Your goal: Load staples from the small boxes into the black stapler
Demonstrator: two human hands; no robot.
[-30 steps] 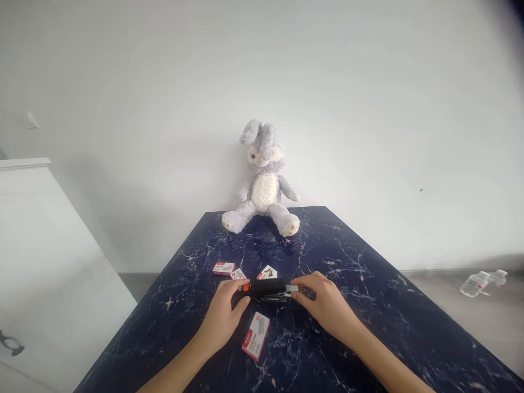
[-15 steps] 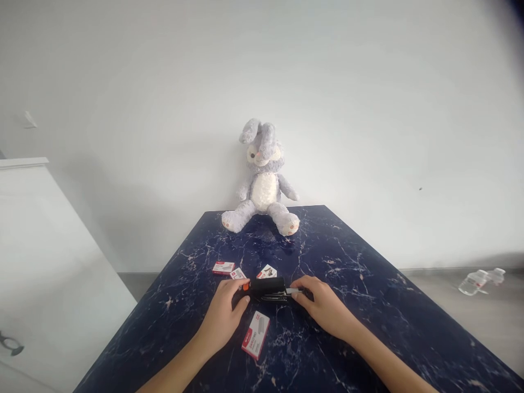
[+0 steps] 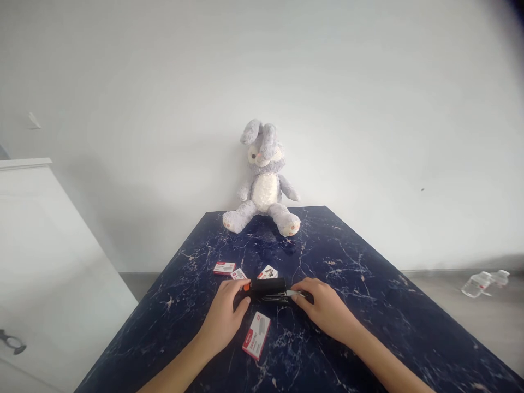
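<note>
A black stapler point(image 3: 268, 286) with an orange part at its left end lies crosswise between my hands, low over the table. My left hand point(image 3: 223, 308) has thumb and fingers around its left end. My right hand point(image 3: 321, 303) pinches a silver metal part at the right end; the fingertips partly hide it. Below the stapler lies a red and white staple box point(image 3: 256, 335). Just beyond it are a second red and white box point(image 3: 224, 268), a small box point(image 3: 238, 274) and a white box with a stapler picture point(image 3: 267, 272), the latter two partly covered.
A grey plush rabbit point(image 3: 266, 188) sits at the far end of the dark blue marbled table point(image 3: 339, 262), against the wall. To the left stands a white cabinet point(image 3: 53, 262). Clear plastic bottles point(image 3: 477, 284) lie on the floor at right.
Both hands keep their hold on the stapler. The right fingertips have shifted very slightly at the silver part; the whole view has moved a little.
</note>
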